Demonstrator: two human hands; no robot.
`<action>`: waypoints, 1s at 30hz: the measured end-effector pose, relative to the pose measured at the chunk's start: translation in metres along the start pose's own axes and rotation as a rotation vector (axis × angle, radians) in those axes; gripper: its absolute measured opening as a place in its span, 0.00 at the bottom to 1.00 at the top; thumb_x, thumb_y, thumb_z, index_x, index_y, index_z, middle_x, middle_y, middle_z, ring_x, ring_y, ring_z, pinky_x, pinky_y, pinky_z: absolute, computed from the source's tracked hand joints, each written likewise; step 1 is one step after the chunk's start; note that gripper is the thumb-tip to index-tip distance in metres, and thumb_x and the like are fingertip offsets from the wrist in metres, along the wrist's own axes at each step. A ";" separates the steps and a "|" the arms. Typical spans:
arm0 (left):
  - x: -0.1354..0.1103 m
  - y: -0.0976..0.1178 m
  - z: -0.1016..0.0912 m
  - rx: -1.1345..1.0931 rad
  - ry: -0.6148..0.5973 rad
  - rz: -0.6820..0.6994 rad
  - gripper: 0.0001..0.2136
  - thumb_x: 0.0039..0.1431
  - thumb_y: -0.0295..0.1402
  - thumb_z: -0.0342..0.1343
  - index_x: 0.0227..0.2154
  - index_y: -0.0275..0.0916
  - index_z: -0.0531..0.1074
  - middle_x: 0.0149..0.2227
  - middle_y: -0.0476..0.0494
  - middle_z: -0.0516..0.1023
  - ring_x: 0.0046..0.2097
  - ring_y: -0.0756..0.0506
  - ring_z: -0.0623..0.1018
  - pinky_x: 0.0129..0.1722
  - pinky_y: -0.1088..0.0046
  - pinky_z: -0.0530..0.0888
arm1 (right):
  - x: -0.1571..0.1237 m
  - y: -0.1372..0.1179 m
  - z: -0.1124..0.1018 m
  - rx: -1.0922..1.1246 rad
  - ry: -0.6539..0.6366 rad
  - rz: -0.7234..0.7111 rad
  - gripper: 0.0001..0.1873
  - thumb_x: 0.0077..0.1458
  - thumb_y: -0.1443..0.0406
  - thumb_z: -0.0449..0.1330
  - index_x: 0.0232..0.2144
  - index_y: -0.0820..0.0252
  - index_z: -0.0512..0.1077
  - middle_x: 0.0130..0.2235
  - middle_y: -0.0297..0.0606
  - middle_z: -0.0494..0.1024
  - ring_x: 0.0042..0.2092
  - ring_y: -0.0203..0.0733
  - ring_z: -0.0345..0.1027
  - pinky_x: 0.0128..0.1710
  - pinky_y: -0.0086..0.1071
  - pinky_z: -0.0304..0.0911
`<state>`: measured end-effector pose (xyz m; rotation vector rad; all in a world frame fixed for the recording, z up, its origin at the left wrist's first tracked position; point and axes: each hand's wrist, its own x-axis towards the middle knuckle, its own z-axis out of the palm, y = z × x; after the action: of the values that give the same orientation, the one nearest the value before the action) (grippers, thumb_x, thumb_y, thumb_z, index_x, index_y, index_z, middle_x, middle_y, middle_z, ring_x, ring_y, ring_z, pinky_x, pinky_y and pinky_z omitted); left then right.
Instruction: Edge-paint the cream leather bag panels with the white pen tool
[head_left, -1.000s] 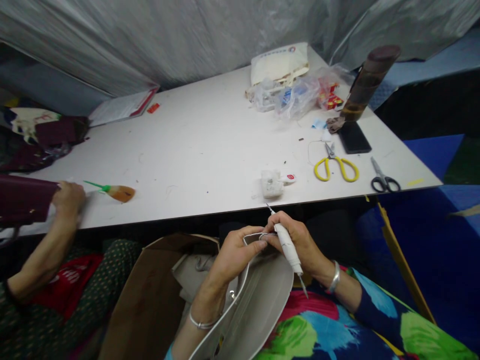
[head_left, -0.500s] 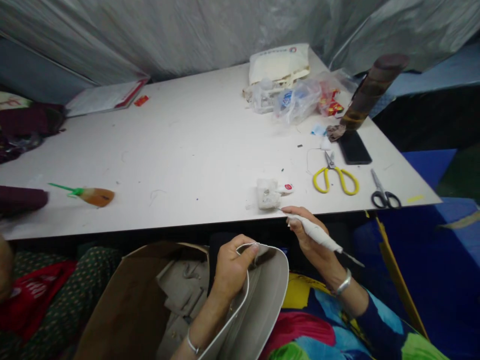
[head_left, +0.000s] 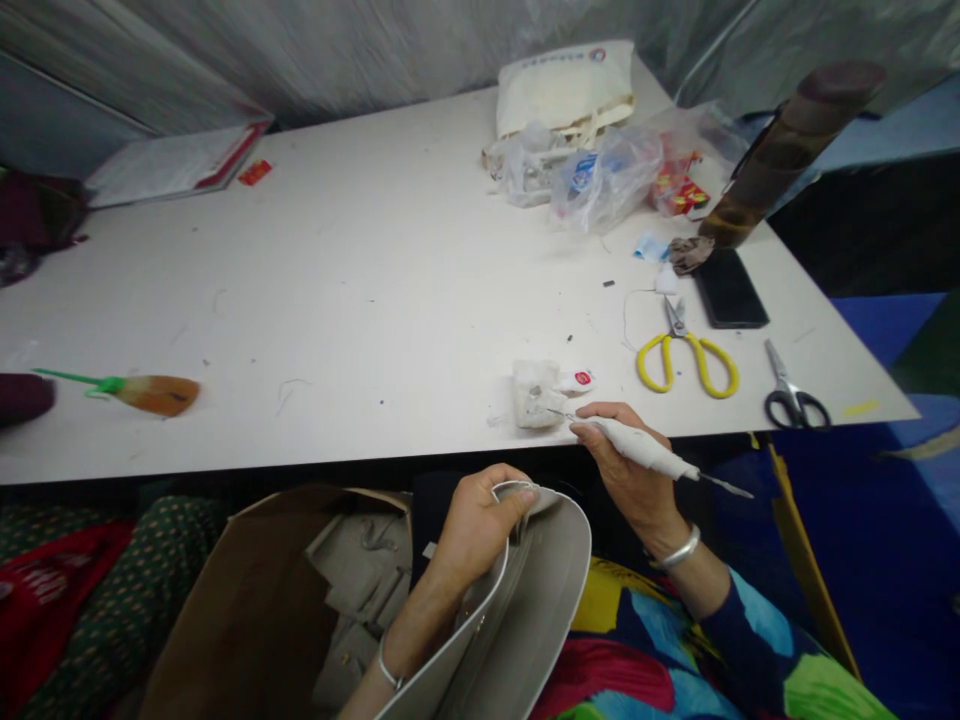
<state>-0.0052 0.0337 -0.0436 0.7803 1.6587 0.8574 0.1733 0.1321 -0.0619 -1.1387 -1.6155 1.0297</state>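
My left hand [head_left: 480, 525] is closed on the top edge of a grey leather-like bag [head_left: 551, 560], thumb on the inner side; it hangs below the table edge. In my right hand [head_left: 637, 490] is a thin tool with a white-wrapped handle [head_left: 641, 448] and a metal point at each end. Its front tip lies at a white block [head_left: 536, 410] near the table's front edge; whether it touches cannot be made out. The block has a dark spot on top and a white piece with a red mark [head_left: 580, 379] beside it.
Yellow-handled snips [head_left: 709, 365], black scissors [head_left: 796, 400], a phone [head_left: 731, 290] and a tall bottle [head_left: 795, 150] stand or lie at right. An orange bottle with a green nozzle [head_left: 157, 393] is at left. Below, a cardboard box [head_left: 247, 600] holds grey pieces.
My right hand has brought the tool's front tip over the white block. My left hand still grips the grey bag. The view has shifted slightly to the right.
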 end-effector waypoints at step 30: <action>-0.003 0.006 0.003 0.048 -0.023 -0.024 0.06 0.51 0.36 0.65 0.28 0.38 0.79 0.27 0.46 0.80 0.31 0.45 0.75 0.34 0.70 0.69 | -0.010 -0.004 -0.002 0.247 -0.294 0.170 0.15 0.66 0.54 0.62 0.32 0.57 0.73 0.25 0.31 0.72 0.27 0.36 0.65 0.28 0.31 0.60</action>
<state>-0.0010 0.0347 -0.0375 0.7986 1.6706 0.7913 0.1763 0.1216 -0.0590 -1.0043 -1.5778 1.5220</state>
